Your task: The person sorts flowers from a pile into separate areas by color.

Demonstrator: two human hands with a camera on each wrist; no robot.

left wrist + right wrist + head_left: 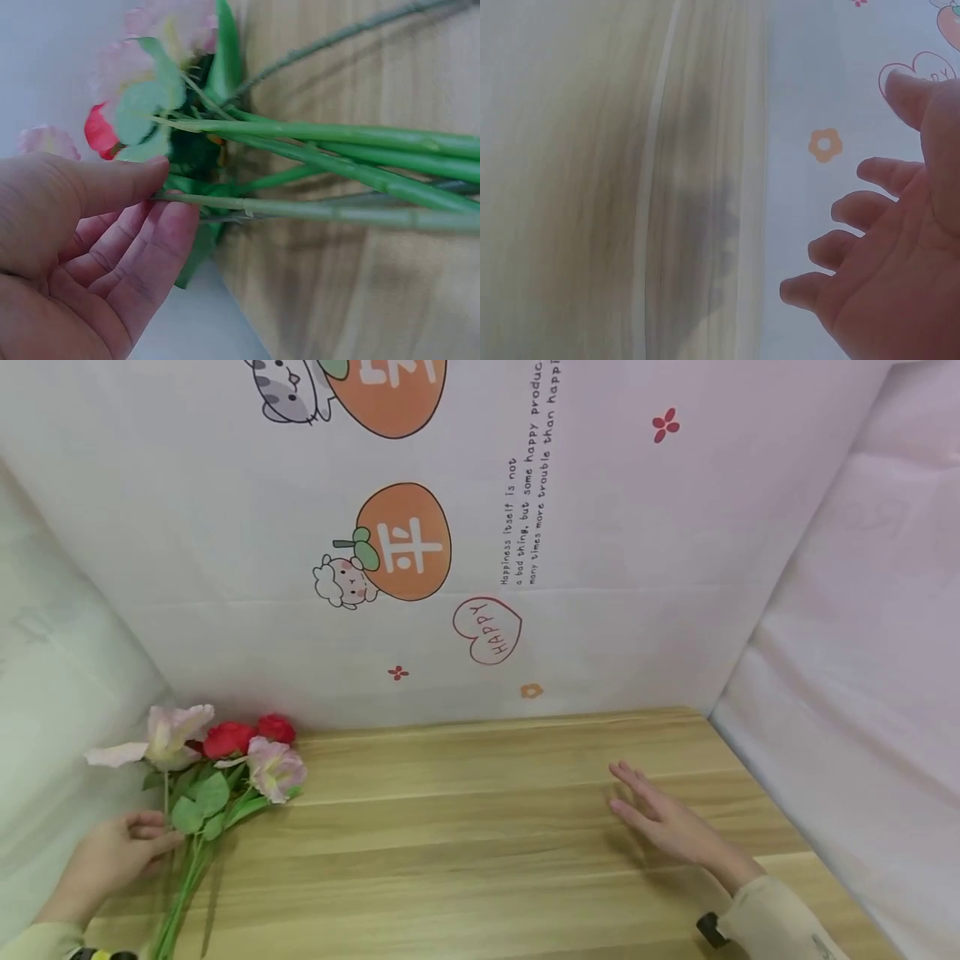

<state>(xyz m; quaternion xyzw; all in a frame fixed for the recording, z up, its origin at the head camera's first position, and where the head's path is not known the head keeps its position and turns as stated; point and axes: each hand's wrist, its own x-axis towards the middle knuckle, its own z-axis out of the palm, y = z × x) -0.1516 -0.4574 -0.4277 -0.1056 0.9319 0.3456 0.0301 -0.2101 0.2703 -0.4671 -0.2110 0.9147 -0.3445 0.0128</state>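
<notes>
At the table's left end lies a bunch of artificial flowers, with red roses (228,739), a pale pink lily-like flower (171,737) and a pinkish ruffled flower (276,768). My left hand (116,857) pinches one thin green stem (300,211) between thumb and fingertips, just below the leaves. The other stems (375,136) run beside it, spread over the wood. Which bloom the pinched stem belongs to is hard to tell. Over the right part of the table my right hand (663,818) hovers with loosely extended fingers, holding nothing.
The wooden table (450,843) is enclosed by a printed white backdrop (600,610) behind and white cloth walls (862,693) at the sides. The blooms lie close to the back left corner.
</notes>
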